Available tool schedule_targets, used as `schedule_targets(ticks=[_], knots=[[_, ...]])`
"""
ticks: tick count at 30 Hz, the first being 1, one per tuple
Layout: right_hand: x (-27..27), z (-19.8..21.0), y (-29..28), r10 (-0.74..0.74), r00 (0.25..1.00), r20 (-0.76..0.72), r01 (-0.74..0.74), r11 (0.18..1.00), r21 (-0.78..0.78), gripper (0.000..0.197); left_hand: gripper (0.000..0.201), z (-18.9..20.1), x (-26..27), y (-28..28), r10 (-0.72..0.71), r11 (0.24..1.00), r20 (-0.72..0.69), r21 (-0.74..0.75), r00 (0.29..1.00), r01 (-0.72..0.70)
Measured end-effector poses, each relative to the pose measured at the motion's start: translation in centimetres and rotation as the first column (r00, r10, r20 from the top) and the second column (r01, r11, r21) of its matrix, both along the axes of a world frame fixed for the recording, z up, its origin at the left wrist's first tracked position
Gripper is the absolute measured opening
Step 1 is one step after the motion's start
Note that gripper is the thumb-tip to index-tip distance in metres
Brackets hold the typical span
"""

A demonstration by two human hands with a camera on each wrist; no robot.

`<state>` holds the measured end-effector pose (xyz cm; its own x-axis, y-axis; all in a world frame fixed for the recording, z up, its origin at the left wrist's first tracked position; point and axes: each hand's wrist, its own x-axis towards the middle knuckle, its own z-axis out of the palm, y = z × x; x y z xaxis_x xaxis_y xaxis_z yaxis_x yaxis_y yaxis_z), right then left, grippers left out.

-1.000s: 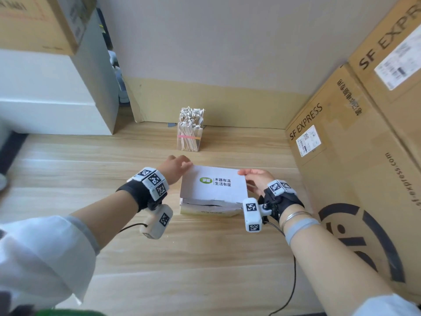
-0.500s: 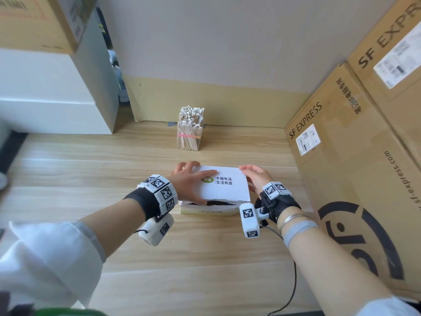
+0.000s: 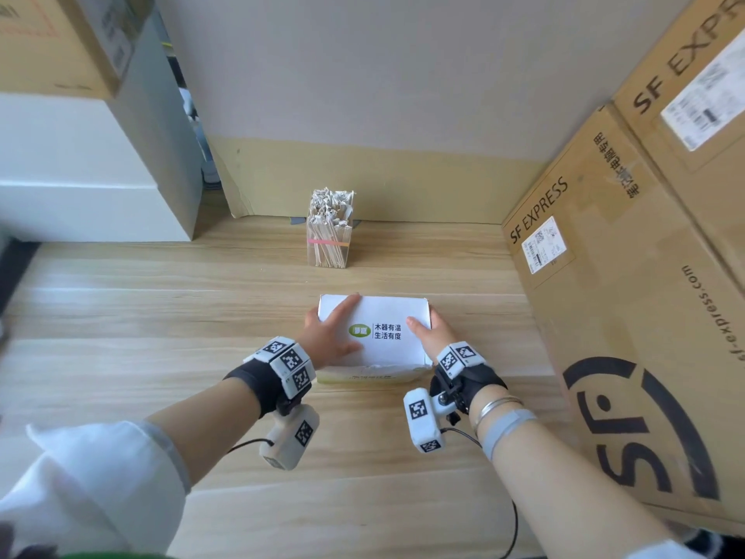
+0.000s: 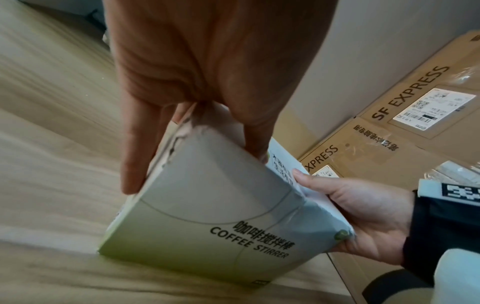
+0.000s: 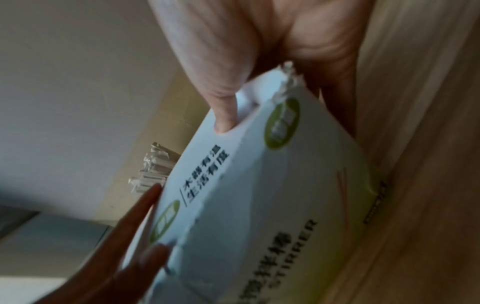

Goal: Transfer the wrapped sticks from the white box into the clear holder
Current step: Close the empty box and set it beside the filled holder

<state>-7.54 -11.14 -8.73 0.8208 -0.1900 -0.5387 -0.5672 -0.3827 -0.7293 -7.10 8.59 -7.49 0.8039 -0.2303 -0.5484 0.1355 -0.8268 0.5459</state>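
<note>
White card, matte and printed with a green oval logo and dark characters, makes up the white box (image 3: 377,336), a shallow rectangular carton that sits on the pale wood-grain floor (image 3: 161,316). Its lid lies flat and closed under both palms. The left hand (image 3: 328,336) spreads over the left part of the lid, fingers nearly straight and reaching to the far left corner; from the left wrist view, the thumb lies on the lid while the other fingers run down the box's left wall, where the cardboard edge is torn and ragged. The right hand (image 3: 429,334) clasps the right end, its thumb on top of the lid and its fingers curled round the right wall, so the box is pinched between thumb and fingers. The front face, just below the left fingers (image 4: 135,160), fades from white to light green and reads "COFFEE STIRRER" in black.

Well beyond the fingertips, by the skirting of the wall, stands the clear holder (image 3: 328,246), a square transparent tube, upright. It is packed with wrapped sticks (image 3: 330,207), thin and pale, their crumpled white paper ends bristling above the rim, with a pink and orange band across the bundle. No sticks show at the box; the lid hides its inside.

To the right of the right hand leans a brown corrugated carton (image 3: 625,296) with "SF EXPRESS" lettering and a white label.
</note>
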Motion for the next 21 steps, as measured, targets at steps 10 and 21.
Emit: schedule_targets(ticks=[10, 21], knots=[[5.0, 2.0, -4.1, -0.149, 0.977, 0.156, 0.153, 0.988, -0.015, 0.055, 0.068, 1.8, 5.7, -3.7, 0.079, 0.974, 0.153, -0.222, 0.985, -0.044], [12.1, 0.8, -6.8, -0.096, 0.948, 0.302, 0.098, 0.995, 0.008, 0.059, 0.052, -0.6, 13.0, -7.1, 0.256, 0.938, 0.248, -0.296, 0.934, -0.179]])
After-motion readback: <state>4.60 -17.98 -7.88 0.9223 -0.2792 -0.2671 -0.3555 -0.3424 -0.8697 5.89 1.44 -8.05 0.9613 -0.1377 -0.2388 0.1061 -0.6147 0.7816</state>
